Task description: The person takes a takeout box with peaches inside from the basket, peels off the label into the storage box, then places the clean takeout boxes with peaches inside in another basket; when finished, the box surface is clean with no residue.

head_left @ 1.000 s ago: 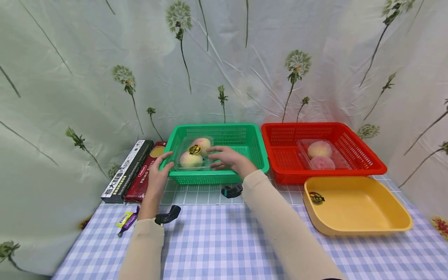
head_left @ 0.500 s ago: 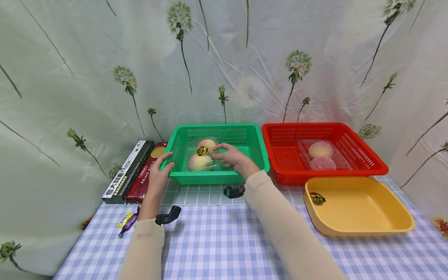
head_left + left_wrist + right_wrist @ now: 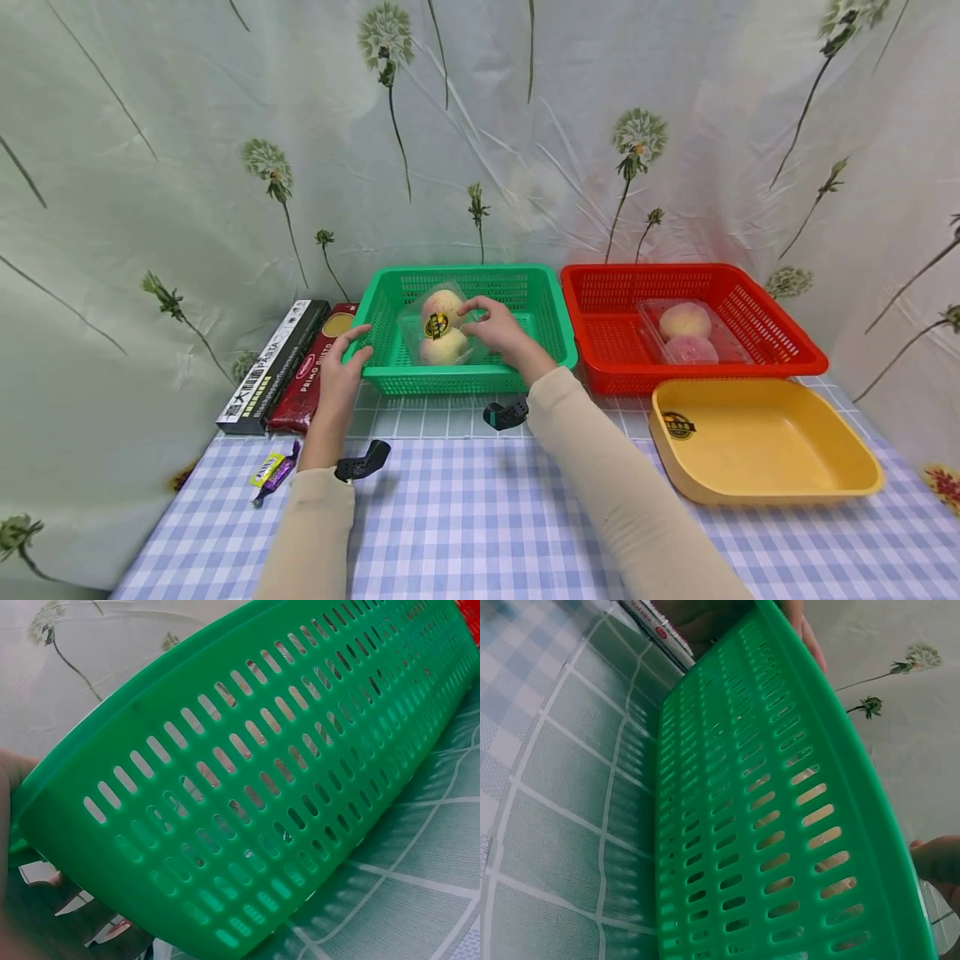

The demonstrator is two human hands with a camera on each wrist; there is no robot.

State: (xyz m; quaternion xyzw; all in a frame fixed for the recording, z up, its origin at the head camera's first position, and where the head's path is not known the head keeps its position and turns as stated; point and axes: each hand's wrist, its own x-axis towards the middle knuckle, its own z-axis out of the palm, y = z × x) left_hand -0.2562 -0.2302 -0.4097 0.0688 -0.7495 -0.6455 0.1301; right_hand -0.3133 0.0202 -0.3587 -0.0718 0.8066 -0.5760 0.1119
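A green slotted basket [image 3: 540,333] stands at the back middle of the checked table. My left hand [image 3: 358,346] grips its front left corner, thumb over the rim; the left wrist view shows the basket wall [image 3: 247,795] close up. My right hand [image 3: 474,321] reaches over the front rim and holds a clear plastic pack of two peaches [image 3: 441,329] with a yellow-black sticker. The pack is tipped up on end inside the basket. In the right wrist view the basket wall [image 3: 757,825] fills the frame.
A red basket [image 3: 780,333] to the right holds another clear peach pack [image 3: 686,333]. A yellow tray [image 3: 761,442] lies in front of it. Two pasta boxes [image 3: 273,367] and a purple candy wrapper [image 3: 272,473] lie to the left. A floral curtain hangs behind.
My right hand has raised the peach pack from lying flat to standing tilted on end, shifting it slightly right. The left hand has stayed on the basket corner.
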